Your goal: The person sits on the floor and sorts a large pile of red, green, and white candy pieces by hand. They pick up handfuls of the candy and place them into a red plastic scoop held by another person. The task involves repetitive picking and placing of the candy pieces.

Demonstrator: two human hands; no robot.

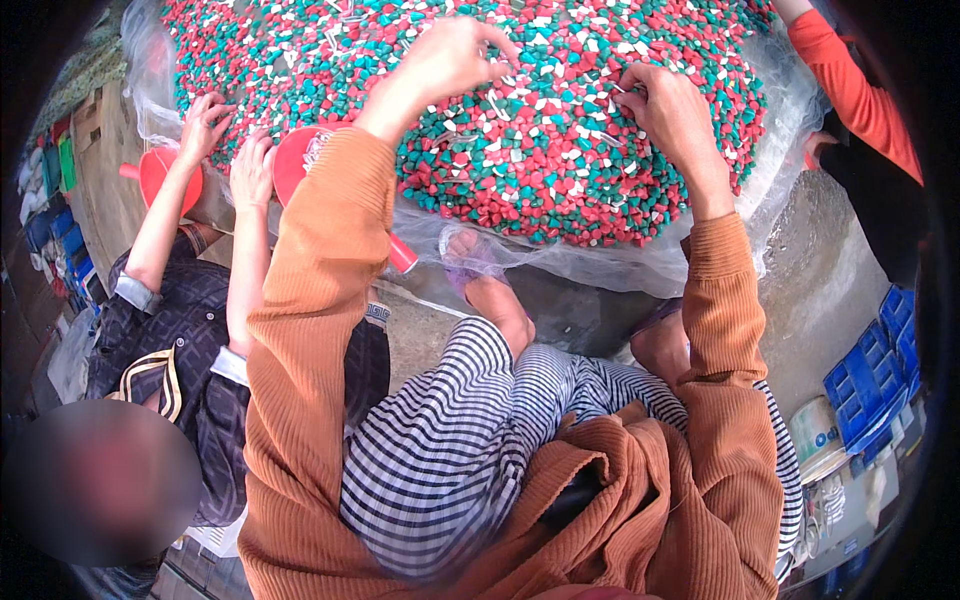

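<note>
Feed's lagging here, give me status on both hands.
Left hand pinched, raised over the pile of red, teal and white pieces. Right hand fingers down in the pile. Red scoop left, co-worker's hands beside it.

The heap of red, teal and white pieces [560, 150] runs off the top edge of the frame, so its far side is unseen. The left hand [450, 60] curls over its own fingertips, hiding whatever its grip may pinch; the right hand [675, 110] buries its fingertips in the heap. The red scoop [300, 160] at centre left is mostly covered by the orange sleeve [320, 300]. At upper right, an orange-sleeved arm [850, 85] is cut by the rim.
</note>
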